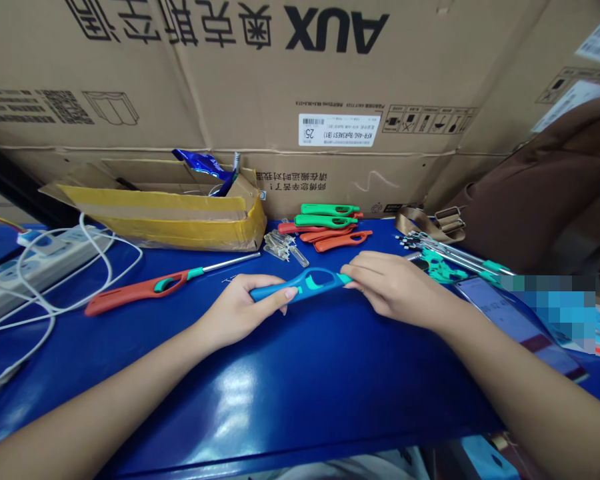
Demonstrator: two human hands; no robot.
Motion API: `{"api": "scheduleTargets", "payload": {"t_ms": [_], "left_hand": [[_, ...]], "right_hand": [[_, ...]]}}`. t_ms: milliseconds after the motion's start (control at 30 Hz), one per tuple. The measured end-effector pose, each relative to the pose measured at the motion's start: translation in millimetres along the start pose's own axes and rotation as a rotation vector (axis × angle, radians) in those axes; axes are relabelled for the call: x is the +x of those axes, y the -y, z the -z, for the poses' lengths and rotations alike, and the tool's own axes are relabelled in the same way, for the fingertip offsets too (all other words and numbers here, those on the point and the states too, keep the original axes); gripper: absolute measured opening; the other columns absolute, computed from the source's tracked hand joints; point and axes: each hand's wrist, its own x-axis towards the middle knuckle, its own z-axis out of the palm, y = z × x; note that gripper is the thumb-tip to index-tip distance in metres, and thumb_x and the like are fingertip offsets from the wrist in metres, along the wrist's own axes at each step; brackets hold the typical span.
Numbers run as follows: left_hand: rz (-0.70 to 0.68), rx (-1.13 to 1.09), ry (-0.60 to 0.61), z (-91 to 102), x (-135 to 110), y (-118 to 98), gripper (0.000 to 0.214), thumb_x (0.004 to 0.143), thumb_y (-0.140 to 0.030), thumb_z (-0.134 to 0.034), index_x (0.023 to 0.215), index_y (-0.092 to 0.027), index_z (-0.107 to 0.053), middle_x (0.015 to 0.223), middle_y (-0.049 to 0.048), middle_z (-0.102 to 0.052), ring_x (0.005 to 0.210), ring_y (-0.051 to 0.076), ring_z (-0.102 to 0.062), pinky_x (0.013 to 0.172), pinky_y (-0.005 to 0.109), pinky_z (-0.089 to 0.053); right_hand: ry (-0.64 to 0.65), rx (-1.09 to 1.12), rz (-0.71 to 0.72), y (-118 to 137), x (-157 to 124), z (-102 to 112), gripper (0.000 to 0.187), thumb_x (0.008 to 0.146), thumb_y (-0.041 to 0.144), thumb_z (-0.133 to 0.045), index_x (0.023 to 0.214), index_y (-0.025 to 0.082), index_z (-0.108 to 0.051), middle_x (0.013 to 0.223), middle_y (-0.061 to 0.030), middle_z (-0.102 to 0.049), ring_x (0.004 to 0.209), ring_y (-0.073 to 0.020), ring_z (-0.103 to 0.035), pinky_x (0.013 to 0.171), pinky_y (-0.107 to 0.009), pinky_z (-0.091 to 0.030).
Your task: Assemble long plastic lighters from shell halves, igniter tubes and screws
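A blue long-nosed lighter (307,281) with a teal trigger is held level above the table between both hands. My left hand (243,307) wraps round its handle end, thumb lying along the side. At the other end, the fingers of my right hand (387,283) pinch the teal collar, and they hide whatever lies beyond it. Behind the hands are green lighter handles (327,220) and orange-red lighter handles (343,240) in a pile. Several clear small parts (286,247) lie beside that pile. A red lighter (140,291) with a metal tube rests to the left.
Metal tubes with teal collars (460,253) and teal triggers (443,267) lie at the right, near a phone (515,320). A yellow-taped carton (160,213) stands at the back left. White cables (55,310) cross a power strip (25,267). A brown bag (535,167) is at the right.
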Motion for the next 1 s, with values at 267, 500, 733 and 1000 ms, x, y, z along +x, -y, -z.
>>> {"api": "scheduleTargets", "payload": {"t_ms": [267, 500, 733, 1000], "left_hand": [[-0.316, 0.342, -0.016, 2.5, 0.0, 8.7, 0.027, 0.1, -0.034, -0.06, 0.122, -0.021, -0.07, 0.106, 0.0042, -0.073, 0.094, 0.017, -0.068, 0.087, 0.027, -0.051], [-0.266, 0.363, -0.004, -1.7, 0.6, 9.5, 0.03, 0.097, -0.036, -0.064, 0.121, -0.021, -0.07, 0.11, 0.0057, -0.073, 0.099, 0.021, -0.067, 0.091, 0.033, -0.051], [-0.16, 0.369, -0.031, -0.1, 4.6, 17.1, 0.027, 0.087, -0.037, -0.073, 0.109, -0.021, -0.075, 0.105, 0.0058, -0.073, 0.095, 0.022, -0.069, 0.087, 0.036, -0.054], [-0.131, 0.327, -0.01, 3.2, 5.5, 19.5, 0.031, 0.085, -0.036, -0.074, 0.112, -0.021, -0.076, 0.108, 0.0067, -0.073, 0.097, 0.022, -0.069, 0.091, 0.038, -0.055]], "right_hand": [[0.169, 0.133, -0.292, 0.7, 0.8, 3.2, 0.009, 0.098, 0.02, -0.054, 0.102, 0.019, -0.063, 0.1, -0.0079, -0.07, 0.094, -0.0229, -0.065, 0.079, -0.033, -0.049], [0.237, 0.258, -0.339, -2.2, 0.6, 8.6, 0.006, 0.099, 0.023, -0.054, 0.102, 0.021, -0.058, 0.101, -0.0065, -0.064, 0.093, -0.0214, -0.061, 0.082, -0.033, -0.047], [0.323, 0.24, -0.381, -5.9, -0.3, 5.8, 0.004, 0.099, 0.024, -0.055, 0.099, 0.02, -0.057, 0.1, -0.0055, -0.062, 0.088, -0.0202, -0.059, 0.075, -0.031, -0.044], [0.471, 0.235, -0.418, -6.3, -0.4, 7.8, 0.006, 0.09, 0.024, -0.068, 0.091, 0.022, -0.062, 0.09, 0.0003, -0.068, 0.075, -0.0171, -0.06, 0.062, -0.028, -0.036]]}}
